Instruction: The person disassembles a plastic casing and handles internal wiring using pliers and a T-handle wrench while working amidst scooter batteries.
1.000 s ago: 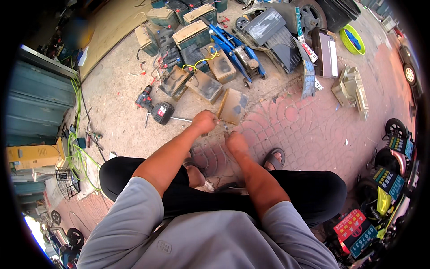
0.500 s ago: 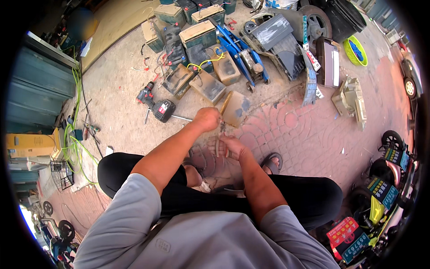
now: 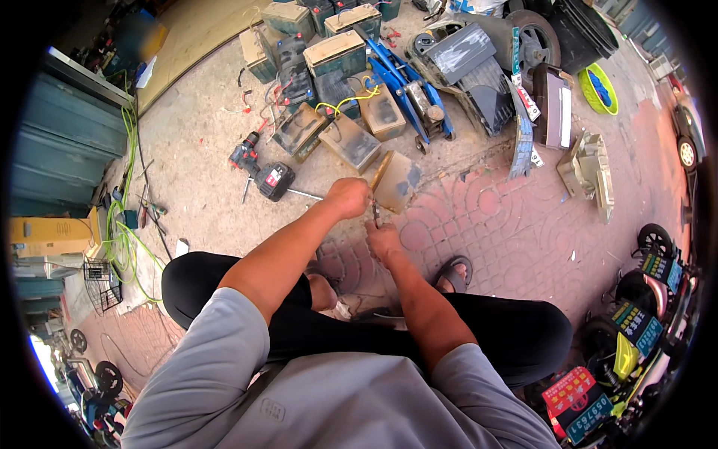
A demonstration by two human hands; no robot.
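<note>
Metal piece (image 3: 376, 215), small and slender, is located in the gap between our two hands, above the ground and just beside the near edge of a tan box-shaped block (image 3: 396, 182). Its exact form is too small to identify. Our right hand (image 3: 384, 242) clasps the lower end, with the fingers bent around it. Our left hand (image 3: 349, 197) is positioned above and to the left, at the upper end; its grip is clenched, but we cannot tell what, if anything, it encloses.

The tan block is tilted in our view and carries dark patches on its face. Beyond it we find further dusty blocks, one crossed by a yellow wire (image 3: 359, 98). To the left of our hands, a black and red cordless drill (image 3: 269, 178) lies on the concrete (image 3: 179, 150). A silver rod (image 3: 305, 194) extends from beside the drill toward our left hand; we cannot tell whether they touch.

Beyond the blocks, to the right, note a blue floor jack (image 3: 407, 97), a dark grey panel (image 3: 462, 56) and a wheel (image 3: 535, 41). Further right are a beige plastic housing (image 3: 587, 168), resting on red paving (image 3: 523, 239), and a lime-green basket (image 3: 614, 105) containing blue material (image 3: 598, 87). At far left, green cable (image 3: 120, 232) lies in loops near a yellow carton (image 3: 52, 238).
</note>
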